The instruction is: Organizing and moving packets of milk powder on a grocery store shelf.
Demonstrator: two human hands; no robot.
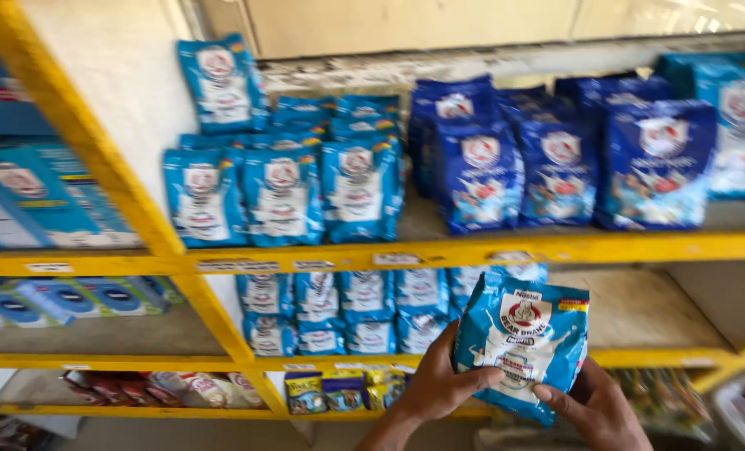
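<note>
Both hands, left hand point(439, 386) and right hand point(594, 409), each in a closed grip on one light-blue pouch point(523, 342), before the yellow shelf point(473, 250) front edge.

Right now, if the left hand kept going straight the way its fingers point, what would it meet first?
The left hand points up and right, its fingers already pressed on the light blue pouch that both hands hold. That pouch is the first thing met. Beyond it lies the yellow shelf rail, though depth is unclear.
</note>
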